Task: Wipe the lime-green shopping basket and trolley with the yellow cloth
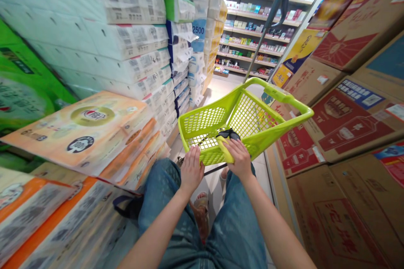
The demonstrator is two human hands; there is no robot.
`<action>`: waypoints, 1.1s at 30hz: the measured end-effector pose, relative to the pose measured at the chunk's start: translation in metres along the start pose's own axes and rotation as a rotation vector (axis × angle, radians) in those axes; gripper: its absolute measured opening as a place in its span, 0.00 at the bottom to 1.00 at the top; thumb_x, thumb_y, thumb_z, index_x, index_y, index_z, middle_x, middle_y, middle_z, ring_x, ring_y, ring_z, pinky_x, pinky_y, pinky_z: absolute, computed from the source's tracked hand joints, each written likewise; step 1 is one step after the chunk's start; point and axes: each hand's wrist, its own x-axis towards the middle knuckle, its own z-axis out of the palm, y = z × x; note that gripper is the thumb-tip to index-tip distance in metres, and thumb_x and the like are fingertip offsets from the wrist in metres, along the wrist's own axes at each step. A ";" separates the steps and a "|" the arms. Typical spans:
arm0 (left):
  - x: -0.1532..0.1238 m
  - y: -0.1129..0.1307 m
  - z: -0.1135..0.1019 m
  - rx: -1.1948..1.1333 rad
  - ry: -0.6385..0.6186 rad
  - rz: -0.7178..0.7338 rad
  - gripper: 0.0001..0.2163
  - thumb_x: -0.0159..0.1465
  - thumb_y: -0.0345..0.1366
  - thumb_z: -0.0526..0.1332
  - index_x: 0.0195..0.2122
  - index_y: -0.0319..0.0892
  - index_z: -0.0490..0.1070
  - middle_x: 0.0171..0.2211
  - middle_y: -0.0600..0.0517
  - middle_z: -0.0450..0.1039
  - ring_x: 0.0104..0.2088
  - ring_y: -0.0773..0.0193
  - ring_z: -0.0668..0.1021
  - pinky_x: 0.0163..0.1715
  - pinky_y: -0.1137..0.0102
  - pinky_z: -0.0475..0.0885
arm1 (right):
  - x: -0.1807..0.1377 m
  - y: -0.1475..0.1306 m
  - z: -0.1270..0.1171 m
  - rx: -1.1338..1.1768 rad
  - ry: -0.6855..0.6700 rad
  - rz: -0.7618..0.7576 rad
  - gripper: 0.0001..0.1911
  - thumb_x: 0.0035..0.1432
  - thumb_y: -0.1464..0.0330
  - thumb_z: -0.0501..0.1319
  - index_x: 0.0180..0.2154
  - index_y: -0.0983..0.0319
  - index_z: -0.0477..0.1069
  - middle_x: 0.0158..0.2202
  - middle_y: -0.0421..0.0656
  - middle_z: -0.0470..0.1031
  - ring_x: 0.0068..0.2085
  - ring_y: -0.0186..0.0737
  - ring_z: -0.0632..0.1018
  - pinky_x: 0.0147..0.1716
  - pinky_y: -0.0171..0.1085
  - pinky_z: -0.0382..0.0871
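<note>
A lime-green shopping basket [205, 117] with lattice walls and a raised handle [284, 94] stands in front of my knees, tilted in view. My left hand [192, 168] is closed over its near rim at the left, thumb hidden or pressed alongside. My right hand [238, 155] is at the near right rim, fingers bent round a soft-looking yellow piece [226, 151], maybe a cloth. Against it, just inside the basket, is a crumpled black item [230, 134] whose kind I cannot make out.
White paper packs [135, 38] are stacked high at the left, with an orange carton-like pack [91, 122] nearer me. Brown and red cartons [344, 113] wall the right side. Ahead stand shelves of small boxes [252, 35] and a pole with a dark grip [279, 6].
</note>
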 end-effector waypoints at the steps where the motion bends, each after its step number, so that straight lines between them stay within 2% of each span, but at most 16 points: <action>1: 0.000 0.001 0.001 0.005 -0.001 0.001 0.31 0.66 0.29 0.54 0.70 0.35 0.45 0.64 0.37 0.62 0.66 0.50 0.62 0.63 0.54 0.62 | -0.002 0.013 -0.006 -0.029 0.016 0.038 0.32 0.51 0.73 0.55 0.59 0.59 0.68 0.60 0.43 0.72 0.62 0.46 0.69 0.65 0.48 0.56; 3: 0.001 0.003 0.002 0.011 -0.001 0.002 0.32 0.65 0.28 0.54 0.70 0.35 0.45 0.64 0.37 0.62 0.66 0.50 0.62 0.63 0.54 0.62 | -0.004 0.025 -0.011 -0.073 0.045 0.110 0.32 0.50 0.74 0.55 0.58 0.58 0.69 0.59 0.43 0.73 0.61 0.47 0.70 0.65 0.49 0.56; 5: 0.001 0.005 0.002 0.007 -0.001 0.000 0.32 0.65 0.28 0.54 0.69 0.34 0.45 0.63 0.37 0.62 0.66 0.49 0.62 0.64 0.53 0.62 | -0.003 0.016 -0.007 -0.086 0.076 0.162 0.31 0.50 0.74 0.56 0.57 0.59 0.70 0.58 0.44 0.73 0.61 0.48 0.70 0.64 0.49 0.57; 7: 0.001 0.005 0.002 -0.007 0.000 -0.006 0.32 0.65 0.28 0.54 0.69 0.34 0.45 0.64 0.37 0.62 0.66 0.49 0.62 0.64 0.53 0.61 | -0.001 -0.010 0.006 -0.061 0.104 0.185 0.30 0.50 0.74 0.56 0.57 0.59 0.70 0.58 0.44 0.74 0.60 0.49 0.70 0.63 0.49 0.57; 10: 0.001 0.004 0.000 -0.037 -0.016 0.004 0.32 0.65 0.29 0.53 0.69 0.34 0.45 0.65 0.37 0.60 0.67 0.48 0.61 0.64 0.51 0.61 | 0.003 -0.059 0.029 0.016 0.078 0.141 0.31 0.51 0.73 0.56 0.58 0.58 0.68 0.60 0.42 0.72 0.62 0.47 0.69 0.64 0.48 0.55; 13: 0.000 0.001 -0.004 -0.046 -0.046 0.026 0.32 0.65 0.29 0.53 0.70 0.34 0.44 0.65 0.36 0.59 0.68 0.48 0.60 0.64 0.51 0.61 | 0.003 -0.082 0.039 0.048 0.035 0.060 0.31 0.52 0.71 0.57 0.60 0.56 0.66 0.61 0.40 0.71 0.63 0.46 0.68 0.64 0.46 0.53; 15: 0.000 -0.001 -0.006 -0.025 -0.055 0.027 0.32 0.65 0.28 0.53 0.70 0.34 0.44 0.65 0.37 0.59 0.68 0.49 0.59 0.64 0.52 0.61 | 0.002 -0.074 0.033 0.042 0.005 -0.010 0.31 0.54 0.71 0.56 0.60 0.55 0.66 0.61 0.40 0.70 0.63 0.44 0.68 0.64 0.46 0.52; 18: 0.000 -0.003 -0.006 0.008 -0.064 0.027 0.32 0.65 0.27 0.54 0.70 0.34 0.44 0.65 0.38 0.60 0.68 0.50 0.59 0.64 0.54 0.61 | -0.003 -0.035 0.013 0.004 -0.026 -0.044 0.30 0.54 0.72 0.54 0.60 0.56 0.66 0.61 0.40 0.70 0.63 0.43 0.68 0.64 0.45 0.52; 21: 0.001 -0.002 -0.006 0.018 -0.073 0.021 0.33 0.64 0.27 0.54 0.70 0.34 0.44 0.66 0.38 0.59 0.68 0.51 0.59 0.65 0.55 0.60 | -0.007 0.004 -0.006 -0.078 0.020 0.097 0.31 0.53 0.74 0.53 0.59 0.56 0.67 0.61 0.41 0.71 0.63 0.43 0.68 0.64 0.46 0.51; 23: 0.002 0.001 -0.007 0.013 -0.085 0.019 0.33 0.64 0.27 0.55 0.70 0.34 0.43 0.67 0.39 0.58 0.68 0.52 0.59 0.66 0.55 0.59 | -0.007 0.012 -0.010 -0.112 0.059 0.203 0.31 0.52 0.76 0.53 0.58 0.55 0.68 0.60 0.40 0.72 0.62 0.44 0.69 0.64 0.47 0.50; 26: 0.004 0.007 -0.010 -0.003 -0.103 0.015 0.34 0.64 0.27 0.54 0.70 0.35 0.42 0.68 0.40 0.55 0.69 0.54 0.57 0.66 0.56 0.58 | -0.001 -0.013 0.002 -0.083 0.089 0.254 0.30 0.51 0.75 0.54 0.56 0.56 0.70 0.58 0.41 0.74 0.61 0.45 0.70 0.63 0.47 0.50; 30: 0.004 0.007 -0.014 -0.024 -0.129 0.030 0.34 0.64 0.28 0.54 0.70 0.35 0.41 0.69 0.39 0.52 0.70 0.53 0.56 0.66 0.54 0.59 | 0.008 -0.074 0.030 0.036 0.053 0.158 0.28 0.51 0.73 0.56 0.56 0.58 0.70 0.58 0.42 0.74 0.61 0.46 0.70 0.63 0.46 0.51; 33: 0.004 0.003 -0.015 -0.025 -0.138 0.040 0.35 0.64 0.29 0.54 0.70 0.34 0.41 0.69 0.38 0.50 0.70 0.51 0.55 0.65 0.54 0.60 | 0.009 -0.089 0.036 0.059 0.011 0.102 0.28 0.53 0.71 0.56 0.57 0.56 0.68 0.59 0.41 0.72 0.62 0.46 0.69 0.64 0.46 0.49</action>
